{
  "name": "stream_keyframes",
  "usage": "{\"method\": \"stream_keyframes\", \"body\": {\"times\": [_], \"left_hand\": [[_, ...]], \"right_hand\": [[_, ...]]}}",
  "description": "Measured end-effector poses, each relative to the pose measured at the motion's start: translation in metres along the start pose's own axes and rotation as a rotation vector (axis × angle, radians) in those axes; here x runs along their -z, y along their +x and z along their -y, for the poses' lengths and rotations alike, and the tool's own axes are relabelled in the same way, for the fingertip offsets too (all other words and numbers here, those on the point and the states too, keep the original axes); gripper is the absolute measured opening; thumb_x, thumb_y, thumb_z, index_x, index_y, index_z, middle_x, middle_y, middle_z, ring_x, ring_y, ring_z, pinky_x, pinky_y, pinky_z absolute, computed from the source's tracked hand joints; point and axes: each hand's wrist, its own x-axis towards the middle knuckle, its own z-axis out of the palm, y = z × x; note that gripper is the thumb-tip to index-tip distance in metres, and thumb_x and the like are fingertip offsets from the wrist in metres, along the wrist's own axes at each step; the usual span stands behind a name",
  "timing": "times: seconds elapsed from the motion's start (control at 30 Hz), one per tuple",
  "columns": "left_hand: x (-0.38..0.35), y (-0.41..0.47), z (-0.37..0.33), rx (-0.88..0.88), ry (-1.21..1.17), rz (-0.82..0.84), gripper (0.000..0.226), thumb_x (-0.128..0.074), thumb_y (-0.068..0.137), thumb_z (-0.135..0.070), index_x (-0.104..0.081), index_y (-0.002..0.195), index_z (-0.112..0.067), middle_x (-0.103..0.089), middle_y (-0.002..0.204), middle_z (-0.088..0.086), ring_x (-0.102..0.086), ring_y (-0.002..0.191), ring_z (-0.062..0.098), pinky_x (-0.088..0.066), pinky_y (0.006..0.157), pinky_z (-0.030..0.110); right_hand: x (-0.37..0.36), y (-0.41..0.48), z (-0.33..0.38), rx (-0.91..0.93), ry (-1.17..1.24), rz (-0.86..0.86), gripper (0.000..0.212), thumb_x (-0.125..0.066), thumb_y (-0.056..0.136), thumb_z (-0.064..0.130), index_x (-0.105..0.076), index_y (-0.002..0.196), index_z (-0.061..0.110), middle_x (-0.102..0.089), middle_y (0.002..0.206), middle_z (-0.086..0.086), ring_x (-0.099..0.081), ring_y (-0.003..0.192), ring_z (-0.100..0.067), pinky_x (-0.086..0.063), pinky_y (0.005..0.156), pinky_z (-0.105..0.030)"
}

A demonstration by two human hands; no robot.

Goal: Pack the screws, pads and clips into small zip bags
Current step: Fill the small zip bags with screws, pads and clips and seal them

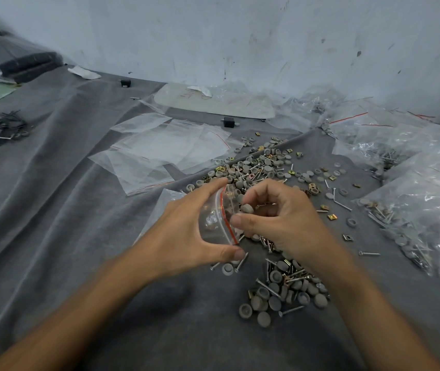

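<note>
Gripping a crinkly clear zip bag (217,218) over the middle of the grey cloth (52,196), the left hand (186,231) faces the right hand (280,218), which pinches a round grey pad (247,208) among screws (291,310) and brass clips (331,217).

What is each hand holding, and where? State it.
Left hand grips the zip bag at its mouth edges; right hand pinches a grey pad by its sides.

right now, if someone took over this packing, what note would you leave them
Left hand holds a small zip bag, mouth open. Right hand pinches a grey pad at that mouth.
Loose screws, pads and clips lie in piles on the grey cloth; empty bags beyond them; filled bags at right.
Done: several bags filled. Left: finish this bag, zip it, pack the piles.
</note>
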Motion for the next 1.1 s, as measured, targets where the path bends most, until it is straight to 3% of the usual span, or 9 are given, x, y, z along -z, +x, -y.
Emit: {"method": "stream_keyframes", "body": {"times": [0.17,0.4,0.63,0.83,0.97,1.1], "left_hand": [[0.000,0.000,-0.001,0.004,-0.003,0.006,0.119,-0.081,0.052,-0.081,-0.023,0.152,-0.051,-0.037,0.155,-0.026,-0.033,0.145,0.001,-0.033,0.120,0.041],[0.001,0.001,-0.002,-0.007,0.012,0.001,0.119,-0.081,0.053,-0.080,-0.022,0.152,-0.051,-0.036,0.155,-0.027,-0.031,0.145,0.001,-0.031,0.121,0.041],[-0.001,0.001,-0.001,-0.034,-0.014,-0.018,0.120,-0.086,0.053,-0.075,-0.022,0.152,-0.052,-0.036,0.154,-0.030,-0.031,0.141,-0.009,-0.031,0.119,0.030],[-0.001,0.002,-0.002,-0.049,-0.092,-0.049,0.117,-0.087,0.050,-0.072,-0.029,0.150,-0.050,-0.045,0.148,-0.027,-0.041,0.137,-0.004,-0.037,0.117,0.036],[0.008,0.002,-0.003,-0.033,-0.236,-0.110,0.114,-0.091,0.047,-0.064,-0.036,0.146,-0.048,-0.053,0.141,-0.023,-0.052,0.127,-0.007,-0.044,0.110,0.024],[0.035,0.005,0.000,-0.032,-0.403,-0.261,0.108,-0.091,0.050,-0.055,-0.044,0.145,-0.036,-0.063,0.132,-0.016,-0.060,0.119,-0.004,-0.047,0.099,0.012]], "right_hand": [[0.002,0.000,0.000,-0.041,0.062,-0.056,0.020,-0.089,0.071,0.016,-0.075,0.084,0.020,-0.073,0.081,0.000,-0.073,0.075,-0.020,-0.060,0.079,-0.058],[0.003,0.000,0.001,-0.081,0.160,-0.051,0.025,-0.087,0.065,0.022,-0.079,0.087,0.015,-0.075,0.081,-0.004,-0.073,0.073,-0.017,-0.058,0.070,-0.025],[-0.006,0.000,-0.001,-0.107,0.239,0.005,0.022,-0.085,0.069,0.021,-0.081,0.090,0.017,-0.075,0.084,-0.003,-0.072,0.081,-0.016,-0.062,0.085,-0.036],[-0.008,0.000,-0.002,-0.047,0.260,0.008,0.022,-0.083,0.074,0.023,-0.080,0.094,0.015,-0.075,0.086,-0.005,-0.071,0.079,-0.020,-0.061,0.075,-0.030],[0.012,0.002,-0.001,-0.012,0.090,-0.116,0.024,-0.080,0.074,0.038,-0.079,0.093,0.025,-0.068,0.080,0.003,-0.055,0.064,-0.013,-0.050,0.056,-0.025],[0.041,0.001,-0.004,-0.023,-0.093,-0.151,0.017,-0.078,0.079,0.037,-0.078,0.093,0.029,-0.065,0.074,0.008,-0.055,0.063,-0.003,-0.048,0.057,-0.017]]}}
